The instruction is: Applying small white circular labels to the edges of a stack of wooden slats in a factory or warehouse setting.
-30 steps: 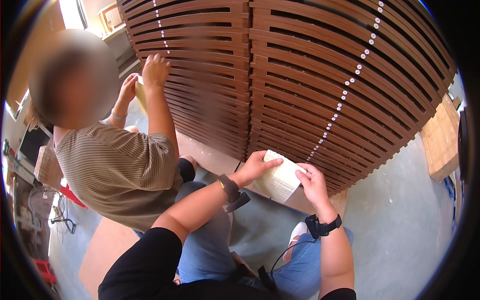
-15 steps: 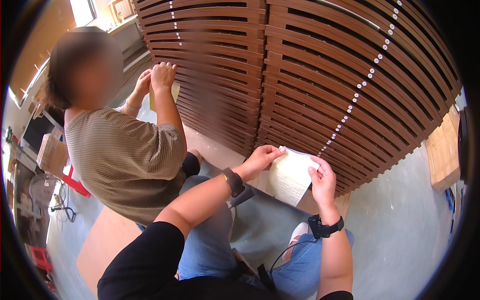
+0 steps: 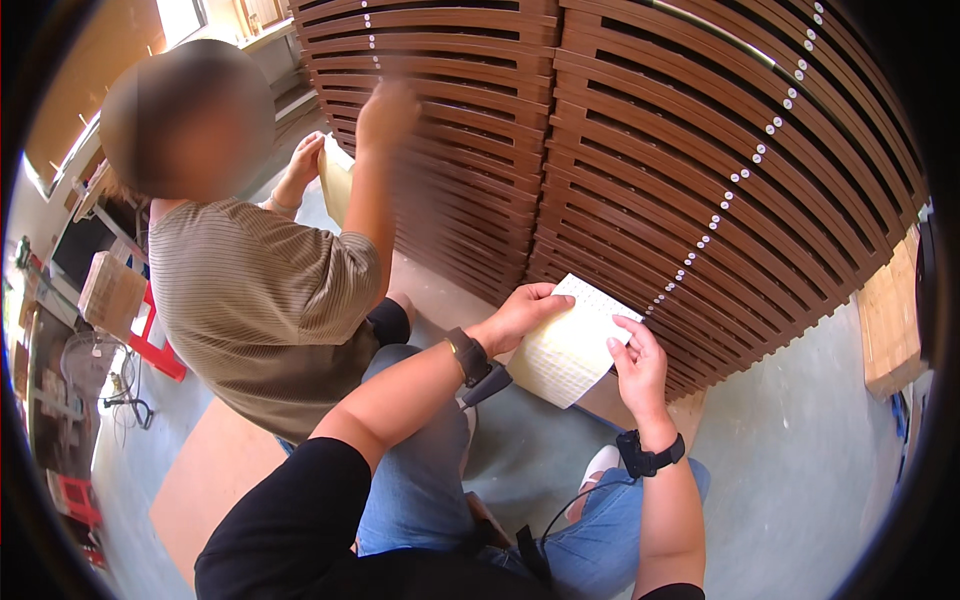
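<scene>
head view, at centre right of the frame: the person's left hand (image 3: 522, 312) and right hand (image 3: 636, 362) hold a pale sheet of small stickers (image 3: 572, 342) between them, just in front of the lower slats of a big stack of brown slatted wooden panels (image 3: 700, 150) that fills the upper middle and upper right. the left hand's fingers (image 3: 548, 296) curl over the sheet's upper left edge and pinch it; the right hand's fingers (image 3: 628, 335) are pressed against its right edge, thumb side behind (whether a single sticker is caught on a fingertip is too small to tell).

rows of little white dots (image 3: 745, 178) already run in slanting lines down the slat ends, one line on the right stack and another near the top centre, so a good share of the slats look marked. the lowest slats near the sheet, at centre, show no dots that i can make out, so in my judgement those are what remains, and the sheet looks largely full.

at upper left a co-worker in a striped olive shirt (image 3: 255, 300) kneels on the floor (image 3: 800, 470), one hand (image 3: 385, 112) raised to the slats, blurred, and the other holding a second pale sheet (image 3: 335, 185) close to the stack.
</scene>
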The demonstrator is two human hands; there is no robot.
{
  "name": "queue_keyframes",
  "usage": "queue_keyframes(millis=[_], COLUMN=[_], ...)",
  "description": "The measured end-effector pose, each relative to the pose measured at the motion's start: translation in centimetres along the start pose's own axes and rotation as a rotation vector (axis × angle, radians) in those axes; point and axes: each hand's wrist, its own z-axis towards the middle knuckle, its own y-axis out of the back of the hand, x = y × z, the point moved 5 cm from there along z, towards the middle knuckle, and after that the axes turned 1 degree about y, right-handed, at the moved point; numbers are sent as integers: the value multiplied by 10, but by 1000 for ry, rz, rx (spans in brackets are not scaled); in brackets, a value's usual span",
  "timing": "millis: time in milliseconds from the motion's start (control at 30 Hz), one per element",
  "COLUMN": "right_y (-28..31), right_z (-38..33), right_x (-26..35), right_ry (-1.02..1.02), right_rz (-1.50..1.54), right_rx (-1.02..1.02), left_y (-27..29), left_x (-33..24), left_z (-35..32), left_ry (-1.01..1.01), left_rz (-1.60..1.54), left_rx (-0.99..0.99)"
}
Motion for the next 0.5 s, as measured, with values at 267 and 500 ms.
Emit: queue_keyframes(millis=[267,500], right_y=[-5,12], right_z=[0,5], right_x=[1,4], right_ry=[39,-27], right_rz=[-35,119], right_rx=[28,-56], left_y=[19,92], left_x=[-10,-69], left_z=[-5,-21], left_ry=[-83,-492], left_rz=[40,-47], left_rx=[-69,-473])
